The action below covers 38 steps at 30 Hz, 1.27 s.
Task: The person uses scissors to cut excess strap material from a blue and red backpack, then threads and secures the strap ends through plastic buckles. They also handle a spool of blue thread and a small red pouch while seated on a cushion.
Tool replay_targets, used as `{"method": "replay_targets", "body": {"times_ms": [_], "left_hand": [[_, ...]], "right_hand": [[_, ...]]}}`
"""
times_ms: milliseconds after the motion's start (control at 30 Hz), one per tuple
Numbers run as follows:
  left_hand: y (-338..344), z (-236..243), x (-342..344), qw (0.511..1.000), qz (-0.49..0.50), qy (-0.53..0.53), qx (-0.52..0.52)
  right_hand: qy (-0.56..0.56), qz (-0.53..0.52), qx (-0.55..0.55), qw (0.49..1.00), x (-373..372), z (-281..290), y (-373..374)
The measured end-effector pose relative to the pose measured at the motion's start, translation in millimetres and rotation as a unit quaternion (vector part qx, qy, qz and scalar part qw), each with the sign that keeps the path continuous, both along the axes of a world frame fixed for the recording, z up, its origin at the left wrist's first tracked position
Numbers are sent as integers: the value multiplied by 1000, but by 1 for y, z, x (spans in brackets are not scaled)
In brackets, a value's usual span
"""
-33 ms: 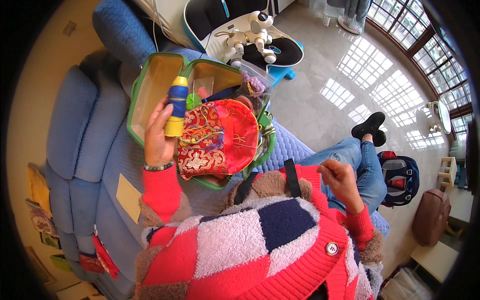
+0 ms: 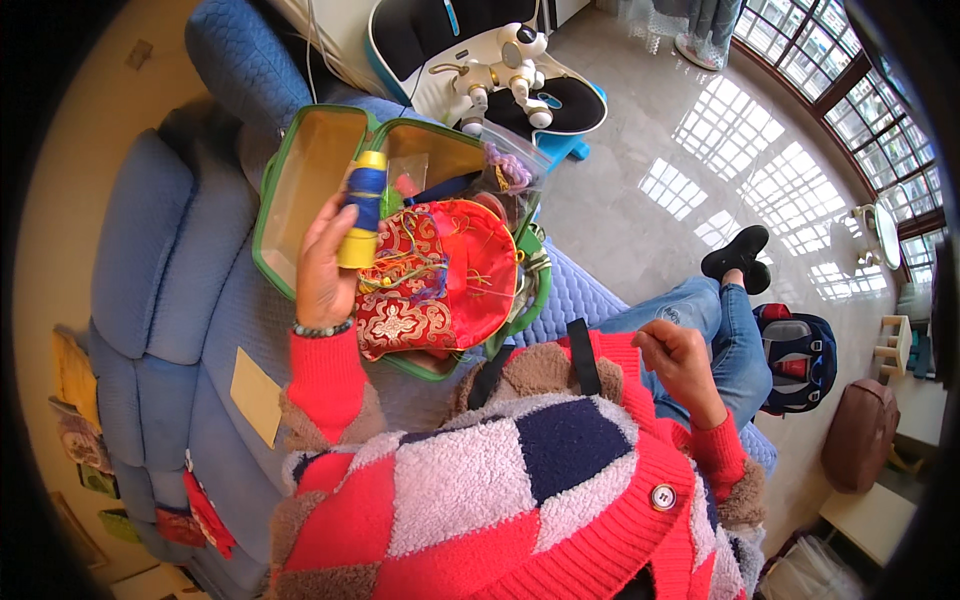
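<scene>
My left hand (image 2: 327, 255) is closed round a yellow spool (image 2: 357, 248) wound with blue thread, held nearly upright above an open green-edged case (image 2: 262, 225). Just right of the spool, a red and gold brocade pouch (image 2: 400, 325) lies in the case with its red lining turned out. Loose colourful threads (image 2: 405, 265) are spread over the pouch. Green yarn (image 2: 391, 201) peeks out behind the spool. Over my lap, my right hand (image 2: 682, 362) is closed with thumb and fingers pinched together; whatever may be between them is too small to make out.
The case rests on a blue quilted sofa (image 2: 150, 250), with a clear bag of purple cord (image 2: 508, 168) at its far right corner. A toy robot dog (image 2: 505, 75) stands on a black and white chair (image 2: 580, 100). Beige paper (image 2: 257, 395) lies left; a backpack (image 2: 797, 355) sits on the floor.
My left hand has shifted slightly to the right with the thread spool, which now covers more of the green yarn. My right hand stays in place.
</scene>
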<state>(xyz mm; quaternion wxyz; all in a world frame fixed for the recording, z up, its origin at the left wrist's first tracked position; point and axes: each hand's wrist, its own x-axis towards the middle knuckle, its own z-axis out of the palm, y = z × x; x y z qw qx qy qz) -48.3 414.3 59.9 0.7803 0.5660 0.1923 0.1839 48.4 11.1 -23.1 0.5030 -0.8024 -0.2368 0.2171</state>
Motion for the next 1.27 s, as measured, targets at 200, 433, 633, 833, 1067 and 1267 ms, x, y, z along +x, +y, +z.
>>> {"method": "replay_targets", "body": {"times_ms": [200,433,633,833,1067,1267], "left_hand": [[25,-16,56,925,-123,56,356],[44,-34,100,646,-186,5,740],[56,-39,123,529,-131,-40,838],[40,-3,58,646,-141,16,750],[-46,-14,-46,646,-278,82,707],[-27,-70,-65,638,-157,95,748]], "right_hand": [[-22,-19,-47,998,-4,8,3],[-25,-47,-50,997,-10,-7,-14],[-5,-55,-44,998,-12,-11,-12],[-49,25,-59,997,8,-5,18],[99,79,-24,992,33,22,118],[61,130,31,989,18,0,183]]}}
